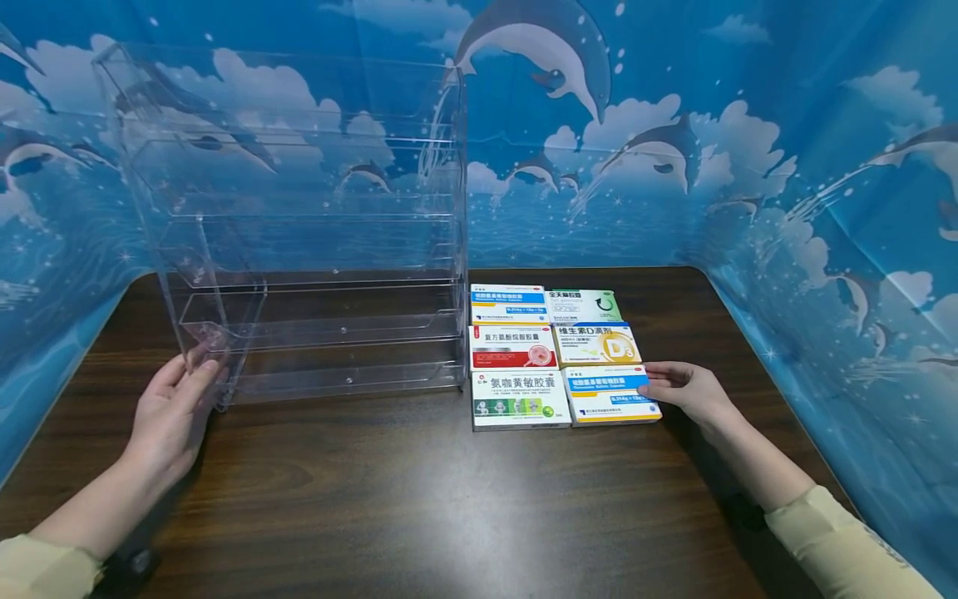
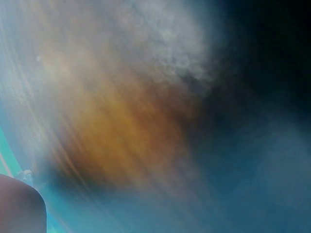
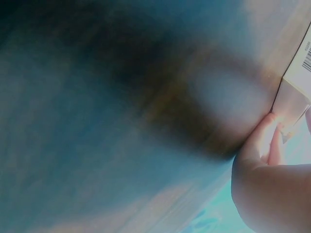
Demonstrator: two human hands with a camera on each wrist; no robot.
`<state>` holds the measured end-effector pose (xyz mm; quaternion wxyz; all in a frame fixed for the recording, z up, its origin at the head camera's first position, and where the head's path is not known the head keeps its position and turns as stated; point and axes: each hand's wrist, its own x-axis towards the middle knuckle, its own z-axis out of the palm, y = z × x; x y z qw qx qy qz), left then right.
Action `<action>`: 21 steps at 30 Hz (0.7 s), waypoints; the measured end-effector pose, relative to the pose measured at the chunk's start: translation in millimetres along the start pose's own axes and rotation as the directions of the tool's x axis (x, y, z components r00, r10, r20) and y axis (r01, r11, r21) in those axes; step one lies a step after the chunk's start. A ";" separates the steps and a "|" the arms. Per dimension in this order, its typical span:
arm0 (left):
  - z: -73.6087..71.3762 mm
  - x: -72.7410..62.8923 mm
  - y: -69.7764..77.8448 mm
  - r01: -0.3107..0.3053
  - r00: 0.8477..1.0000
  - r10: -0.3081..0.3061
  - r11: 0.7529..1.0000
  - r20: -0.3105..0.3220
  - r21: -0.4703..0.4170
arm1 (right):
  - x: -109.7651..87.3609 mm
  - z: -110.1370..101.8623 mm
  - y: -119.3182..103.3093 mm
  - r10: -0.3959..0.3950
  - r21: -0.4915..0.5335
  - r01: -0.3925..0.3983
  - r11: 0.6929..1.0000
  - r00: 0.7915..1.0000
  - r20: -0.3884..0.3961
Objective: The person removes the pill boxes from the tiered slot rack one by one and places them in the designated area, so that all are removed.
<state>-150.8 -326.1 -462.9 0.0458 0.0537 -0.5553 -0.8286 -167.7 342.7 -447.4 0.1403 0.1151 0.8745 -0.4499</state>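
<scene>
A clear plastic tiered rack [image 1: 344, 331] stands on the left side of the table. My left hand [image 1: 170, 414] grips its lower left side, thumb in front. In the left wrist view only a blurred bit of that hand [image 2: 20, 208] shows at the corner. Over on the right, my right hand [image 1: 694, 394] pinches the right end of a blue-and-white medicine box [image 1: 608, 398], the front right one of a group lying flat in two columns. The right wrist view shows fingertips against the end of a white box [image 3: 294, 99].
Beside the held box lies a white-and-green box [image 1: 518, 401]. Behind are a red-and-white box [image 1: 512, 348], a vitamin D box [image 1: 595, 343], another blue-and-white box [image 1: 507, 304] and a green box [image 1: 582, 306]. A dolphin-print curtain [image 1: 584, 225] surrounds the dark wooden table [image 1: 359, 482].
</scene>
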 end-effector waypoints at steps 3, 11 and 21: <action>0.8 2.3 -0.3 -0.003 1.000 0.003 1.000 0.008 -0.013 | -0.9 -0.4 -2.3 0.005 -0.013 -0.005 1.000 1.000 -0.008; -4.6 8.5 4.2 0.017 0.998 -0.014 0.998 0.059 -0.053 | -2.9 -5.8 -7.8 0.025 -0.049 -0.027 0.998 0.999 -0.033; -36.7 8.7 25.7 0.089 0.972 -0.088 0.996 0.219 0.005 | -18.0 -18.6 -37.9 -0.126 -0.020 0.124 0.992 0.985 -0.121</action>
